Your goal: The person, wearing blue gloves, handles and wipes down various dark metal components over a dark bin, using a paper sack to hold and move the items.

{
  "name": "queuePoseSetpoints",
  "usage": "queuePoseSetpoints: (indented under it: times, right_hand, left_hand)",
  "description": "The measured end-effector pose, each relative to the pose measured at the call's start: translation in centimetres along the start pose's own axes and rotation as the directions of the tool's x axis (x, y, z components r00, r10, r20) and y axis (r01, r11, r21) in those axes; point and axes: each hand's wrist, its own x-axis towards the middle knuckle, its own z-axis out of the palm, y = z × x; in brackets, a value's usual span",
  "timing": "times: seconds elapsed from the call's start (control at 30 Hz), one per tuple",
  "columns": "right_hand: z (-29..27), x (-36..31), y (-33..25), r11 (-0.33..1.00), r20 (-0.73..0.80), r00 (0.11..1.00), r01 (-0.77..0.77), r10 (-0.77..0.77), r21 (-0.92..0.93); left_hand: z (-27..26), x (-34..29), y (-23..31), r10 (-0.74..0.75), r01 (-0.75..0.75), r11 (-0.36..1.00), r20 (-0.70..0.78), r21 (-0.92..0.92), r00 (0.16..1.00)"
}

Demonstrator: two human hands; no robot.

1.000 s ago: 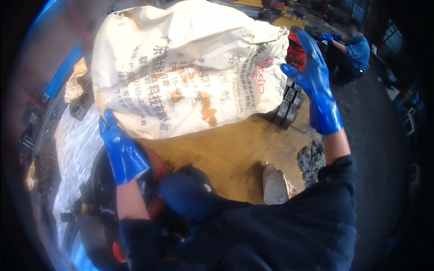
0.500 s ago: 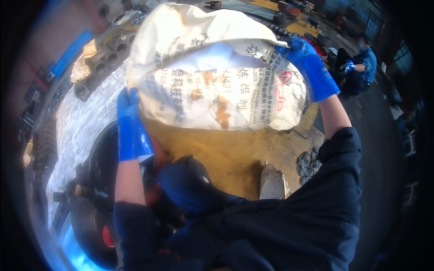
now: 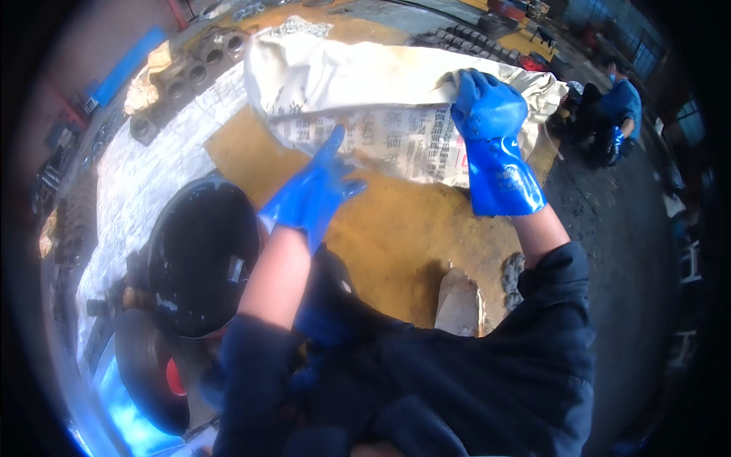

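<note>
Lower in the head view, the white sack [image 3: 343, 72] has flattened over the yellow floor [image 3: 396, 251], and the left hand [image 3: 314, 190] has left its edge, fingers spread. The right hand [image 3: 491, 114] appears clamped on its fold. Probably light, limp, slippery; bunched folds should hold best.

A large off-white sack [image 3: 350, 76], wrinkled and slack, stretches crosswise over the far part of the yellow-brown surface [image 3: 396, 251], its left end near that surface's left corner. A bright, plain upper part runs above the shaded near side, which bears dark printing and some red. The right end is crumpled. Its contents are hidden.
</note>
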Motion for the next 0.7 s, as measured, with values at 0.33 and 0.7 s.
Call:
queuePoseSetpoints:
  times: [0.33, 0.7]
  right_hand:
    - [0.2, -2.8, -8.3, 0.991, 0.002, 1.0, -0.02, 0.02, 0.135]
    - [-1.0, -3.9, -11.8, 0.955, 0.122, 0.989, -0.116, 0.086, 0.271]
  left_hand:
    - [-7.2, 4.0, -5.9, 0.112, -0.049, 0.936, -0.163, 0.348, 0.98]
    - [-8.2, 7.5, -9.3, 0.288, -0.201, 0.726, -0.024, 0.657, 0.957]
